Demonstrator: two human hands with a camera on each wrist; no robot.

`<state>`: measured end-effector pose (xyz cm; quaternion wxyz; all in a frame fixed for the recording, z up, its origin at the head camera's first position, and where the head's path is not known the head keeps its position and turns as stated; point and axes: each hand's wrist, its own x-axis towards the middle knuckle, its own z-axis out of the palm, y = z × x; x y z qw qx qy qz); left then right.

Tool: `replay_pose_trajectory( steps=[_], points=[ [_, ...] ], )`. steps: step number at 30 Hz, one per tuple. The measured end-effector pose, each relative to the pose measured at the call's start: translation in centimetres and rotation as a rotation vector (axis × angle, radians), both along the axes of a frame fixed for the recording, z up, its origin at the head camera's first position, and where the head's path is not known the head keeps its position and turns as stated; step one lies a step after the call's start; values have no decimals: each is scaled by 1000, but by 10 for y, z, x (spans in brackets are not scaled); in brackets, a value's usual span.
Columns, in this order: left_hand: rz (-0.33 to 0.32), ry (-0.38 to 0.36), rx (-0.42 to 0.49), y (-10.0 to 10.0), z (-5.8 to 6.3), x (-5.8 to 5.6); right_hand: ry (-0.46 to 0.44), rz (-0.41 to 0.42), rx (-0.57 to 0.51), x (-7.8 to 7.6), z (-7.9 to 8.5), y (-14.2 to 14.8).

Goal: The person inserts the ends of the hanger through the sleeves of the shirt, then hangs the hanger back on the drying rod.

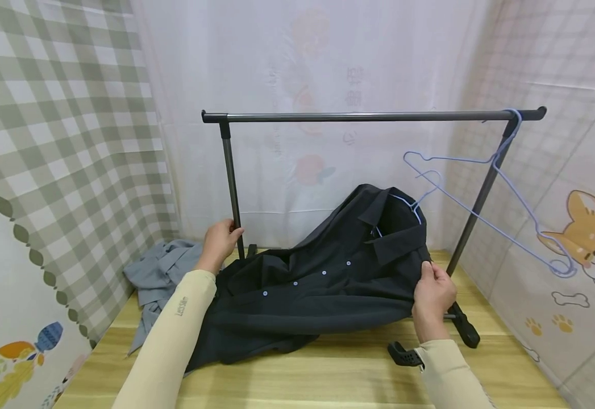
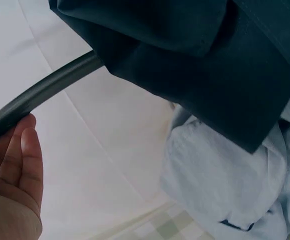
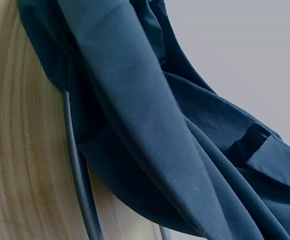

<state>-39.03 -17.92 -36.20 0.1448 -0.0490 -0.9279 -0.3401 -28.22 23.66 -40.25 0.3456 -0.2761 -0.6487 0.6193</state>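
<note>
1. Left hand (image 1: pixel 219 244): thumb and fingers are closed on the left upright (image 1: pixel 232 193) of the garment rack; the left wrist view shows the tube between them.
2. Right hand (image 1: pixel 434 292): thumb and fingers pinch the black button-up shirt (image 1: pixel 323 304) at its right-hand end, below the collar (image 1: pixel 404 243).
3. Shirt position: tilted across the space between the uprights, below the top rail (image 1: pixel 358 117), collar end raised at right and lower end spread at left. Four pale buttons (image 1: pixel 324 272) show along the front.
4. Shirt hanger (image 1: pixel 424 196): blue, seated inside the collar; its hook projects out, apart from the rail.
5. Second blue hanger (image 1: pixel 495 159): hooked over the rail's right end, near the collar. Contact between the two hangers cannot be determined.
6. Grey garment (image 1: pixel 166 267): crumpled on the wooden tabletop (image 1: pixel 358 369), beside the left forearm.
</note>
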Motion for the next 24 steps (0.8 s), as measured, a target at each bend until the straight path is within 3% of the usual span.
replay_pose_trajectory(
  steps=[15, 24],
  points=[
    [-40, -17, -38, -3, 2, -4, 17, 21, 194, 8, 20, 15],
    [-41, -13, -38, -4, 3, -5, 101, -46, 414, 6, 33, 33]
  ],
)
